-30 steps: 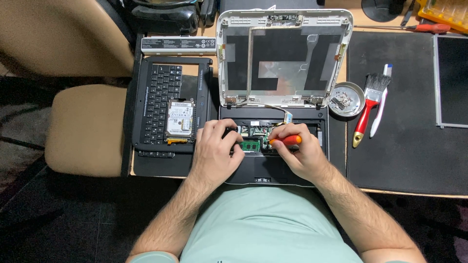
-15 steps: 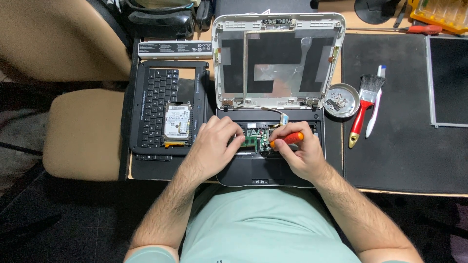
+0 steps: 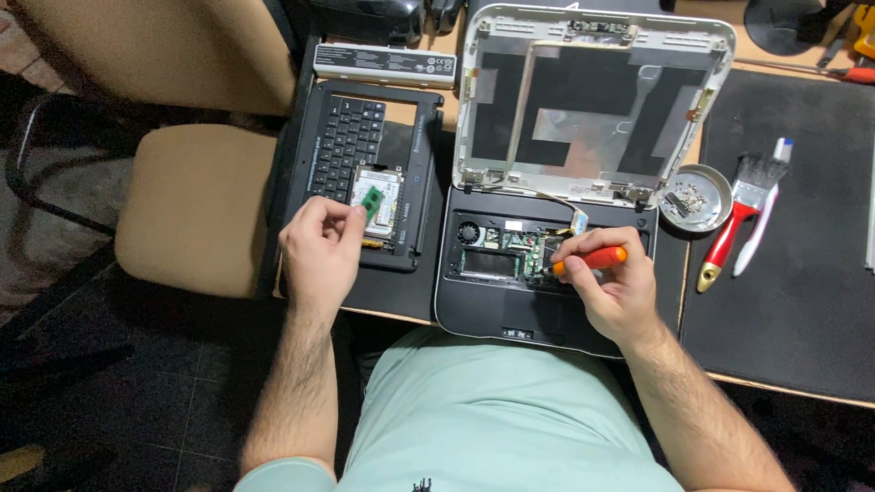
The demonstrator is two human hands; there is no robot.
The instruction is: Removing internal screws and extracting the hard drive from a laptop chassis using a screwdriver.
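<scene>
Head view: the left hand (image 3: 321, 248) pinches a small green circuit module (image 3: 371, 199) between thumb and fingertips, holding it just above the silver hard drive (image 3: 378, 200) that lies on the detached keyboard panel (image 3: 351, 150). Beyond that hand, at the far edge of the panel, lies a long grey battery pack (image 3: 385, 64).

The right hand (image 3: 612, 287) is closed around an orange-handled screwdriver (image 3: 592, 261), whose tip points left into the opened laptop base (image 3: 529, 292), near the exposed green board (image 3: 519, 246). Just beyond this hand stands the emptied white screen lid (image 3: 592, 100), tilted back. To the right of the right hand, a round metal dish of screws (image 3: 694, 196) sits near a red-handled brush (image 3: 729, 228) and a white tool (image 3: 761, 210) on the dark mat (image 3: 802, 310) covering the surface.
</scene>
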